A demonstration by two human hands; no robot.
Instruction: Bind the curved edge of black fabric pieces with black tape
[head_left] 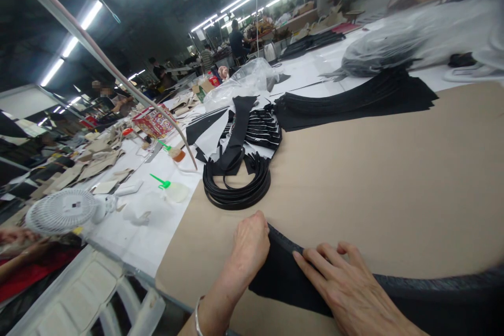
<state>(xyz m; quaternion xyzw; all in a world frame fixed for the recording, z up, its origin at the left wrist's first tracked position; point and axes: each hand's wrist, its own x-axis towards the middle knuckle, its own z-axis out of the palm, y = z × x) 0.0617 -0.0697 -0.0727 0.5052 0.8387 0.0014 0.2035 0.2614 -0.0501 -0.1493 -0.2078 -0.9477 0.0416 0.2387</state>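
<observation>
A long, curved black material piece [289,286] lies along the near side of the tan board, with a greyish band along its upper edge. My left hand [251,245] is closed at the left end of this piece, pinching its upper corner; the fingertips are partly hidden. Flat on the same piece, just to the right, rests my right hand [344,281] with its fingers spread. Beyond my left hand sits a coil of thin black cord [236,199]. Behind the coil is a pile of black and white cut pieces [262,134].
A tan board [370,184] covers the white table. Stacked black pieces [354,100] and clear plastic bags [394,37] lie at the back. To the left are a green-tipped bottle [173,189], a white fan [63,210] and a white chair [86,294]. Another person's hands [19,241] show at far left.
</observation>
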